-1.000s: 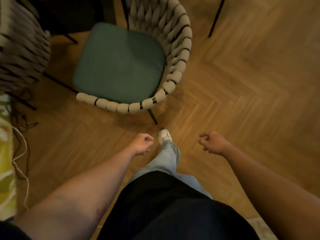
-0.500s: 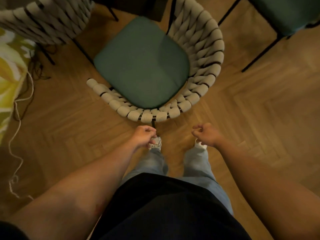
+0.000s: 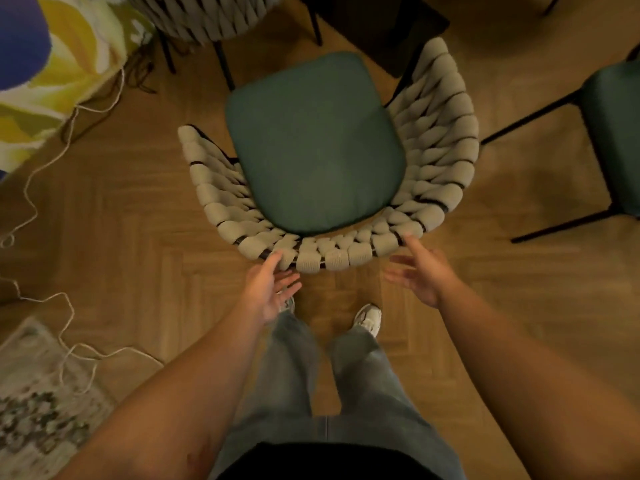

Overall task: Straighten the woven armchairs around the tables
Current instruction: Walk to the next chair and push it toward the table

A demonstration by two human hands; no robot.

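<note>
A woven armchair [image 3: 436, 140] with a beige rope back and a green seat cushion [image 3: 315, 143] stands straight ahead, its curved back towards me. My left hand [image 3: 268, 289] is open, fingers spread, its thumb touching the lower left of the rope back. My right hand [image 3: 420, 271] is open too, with its fingertip at the lower right of the back. Neither hand grips the chair. A second woven armchair [image 3: 204, 19] shows at the top left, and a third green-seated chair [image 3: 613, 133] at the right edge.
A dark table base [image 3: 381, 26] stands beyond the chair. A yellow, white and blue cloth [image 3: 52, 64] lies at the left. White cords [image 3: 45, 299] trail over the herringbone wood floor towards a patterned rug [image 3: 34, 393]. My feet stand just behind the chair.
Both hands have opened from loose fists and reached forward to the chair's back. I have come closer, so the chair sits lower and larger in view.
</note>
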